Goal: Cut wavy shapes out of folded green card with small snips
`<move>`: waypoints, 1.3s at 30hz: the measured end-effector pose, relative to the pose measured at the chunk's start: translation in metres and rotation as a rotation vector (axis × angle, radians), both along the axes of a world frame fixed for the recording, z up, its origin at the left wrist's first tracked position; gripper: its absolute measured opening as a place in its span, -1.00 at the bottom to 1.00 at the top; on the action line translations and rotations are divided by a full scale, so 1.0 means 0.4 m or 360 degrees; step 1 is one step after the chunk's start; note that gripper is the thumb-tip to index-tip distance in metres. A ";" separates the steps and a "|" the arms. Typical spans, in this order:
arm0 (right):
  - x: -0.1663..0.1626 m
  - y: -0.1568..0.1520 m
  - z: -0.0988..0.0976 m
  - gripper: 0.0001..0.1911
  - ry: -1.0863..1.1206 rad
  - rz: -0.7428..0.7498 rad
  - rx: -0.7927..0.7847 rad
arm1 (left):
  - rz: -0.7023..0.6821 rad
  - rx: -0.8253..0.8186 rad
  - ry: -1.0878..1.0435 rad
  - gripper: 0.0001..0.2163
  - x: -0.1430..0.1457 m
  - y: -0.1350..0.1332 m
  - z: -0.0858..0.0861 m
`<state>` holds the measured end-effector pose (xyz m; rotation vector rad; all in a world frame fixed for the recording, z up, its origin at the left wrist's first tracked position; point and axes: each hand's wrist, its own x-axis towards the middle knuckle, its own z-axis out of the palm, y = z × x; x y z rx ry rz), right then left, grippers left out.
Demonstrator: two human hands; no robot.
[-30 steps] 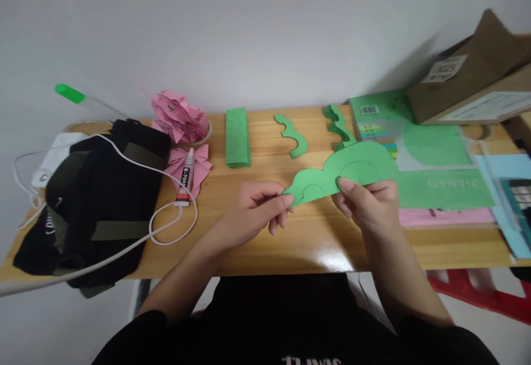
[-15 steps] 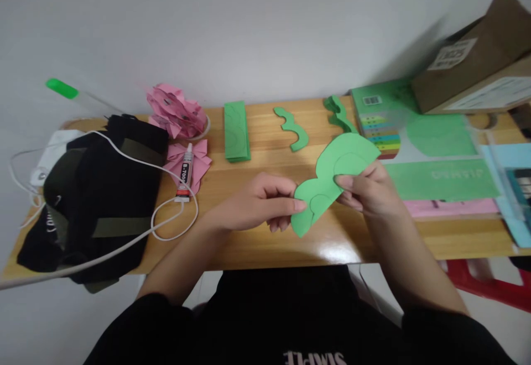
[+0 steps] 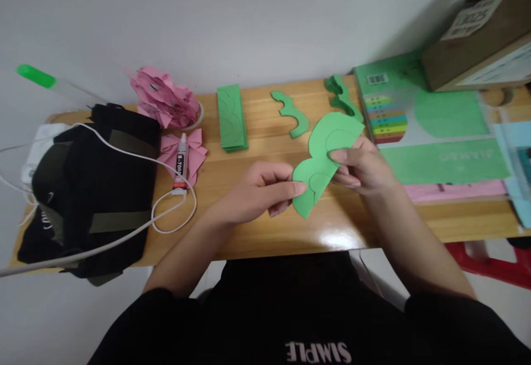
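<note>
A green paper cutout [image 3: 318,157] with a scalloped edge and curved drawn lines is held above the table, tilted up to the right. My left hand [image 3: 271,191] pinches its lower left end between thumb and fingers. Near the straight edge at its upper right, my right hand [image 3: 363,166] grips it with the thumb on top. Behind it lie a wavy green paper strip [image 3: 295,115] and a curled green paper piece [image 3: 343,97]. A folded green paper rectangle [image 3: 231,119] with drawn curves rests further left.
At left are a black bag [image 3: 99,199], a white cable [image 3: 124,238], a pink paper flower [image 3: 166,99] and a glue tube [image 3: 181,166] on pink folded paper [image 3: 198,146]. To the right, a green paper pack [image 3: 443,157] lies below a cardboard box [image 3: 481,50]. A wall stands behind.
The camera view has tilted slightly, so the table items appear higher in the picture. Both hands still hold the green cutout, which has turned a little steeper.
</note>
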<state>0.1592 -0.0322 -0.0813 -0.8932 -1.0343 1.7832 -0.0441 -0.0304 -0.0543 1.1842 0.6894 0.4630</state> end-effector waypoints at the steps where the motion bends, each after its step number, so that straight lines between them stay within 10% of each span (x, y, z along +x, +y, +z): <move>1: 0.000 -0.001 0.001 -0.52 -0.0041 -0.0015 -0.0001 | 0.0031 0.0017 0.0013 -0.71 0.000 -0.002 -0.002; 6: 0.025 -0.016 0.007 -0.54 -0.0625 -0.0192 0.0262 | 0.0213 0.0211 0.0125 -0.72 0.001 -0.012 -0.019; 10: 0.077 -0.041 0.001 -0.75 -0.2001 -0.0450 0.0318 | 0.0396 0.0348 0.0247 -0.71 0.001 -0.010 -0.048; 15: 0.107 -0.066 -0.030 -0.67 -0.2854 -0.0124 0.0290 | 0.0627 0.0471 0.0325 -0.70 0.000 -0.007 -0.086; 24: 0.093 -0.072 -0.059 -0.72 -0.2804 -0.0272 0.0380 | 0.0694 0.0881 0.0285 -0.70 -0.014 -0.028 -0.109; 31: -0.028 -0.058 0.048 -0.66 -0.0879 -0.0517 0.0542 | 0.0481 0.1062 0.0137 -0.72 -0.022 -0.050 -0.093; 39: -0.115 -0.040 0.112 -0.76 -0.0508 -0.0649 0.0483 | 0.0350 0.1002 0.0128 -0.71 -0.026 -0.070 -0.094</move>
